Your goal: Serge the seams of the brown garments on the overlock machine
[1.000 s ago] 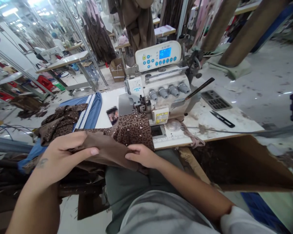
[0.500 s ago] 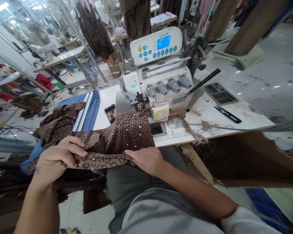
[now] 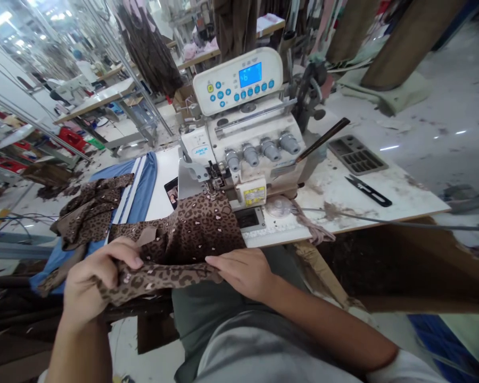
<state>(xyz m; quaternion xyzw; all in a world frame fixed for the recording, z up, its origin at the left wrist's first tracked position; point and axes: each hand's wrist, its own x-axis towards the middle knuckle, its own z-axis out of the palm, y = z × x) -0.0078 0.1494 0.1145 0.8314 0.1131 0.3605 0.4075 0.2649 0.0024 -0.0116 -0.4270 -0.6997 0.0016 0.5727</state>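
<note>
A leopard-print fabric piece (image 3: 199,229) runs from under the presser foot of the white overlock sewing machine (image 3: 239,143) down to my lap. My left hand (image 3: 96,279) is closed round the fabric's near left edge, thumb on top. My right hand (image 3: 243,271) pinches the same edge at its right end, fingers pressed together on the cloth. Both hands hold the edge stretched between them, just in front of the table's near edge.
More leopard fabric (image 3: 90,207) is piled on a blue cloth (image 3: 143,183) at the left. Thread snips (image 3: 369,190) and a grey tray (image 3: 357,154) lie on the white table (image 3: 403,197) to the right. Other sewing stations and hanging garments stand behind.
The fabric's plain brown underside was turned over, so the leopard side now faces up between my hands. My left hand has closed tighter and dropped lower; the view shifted slightly left.
</note>
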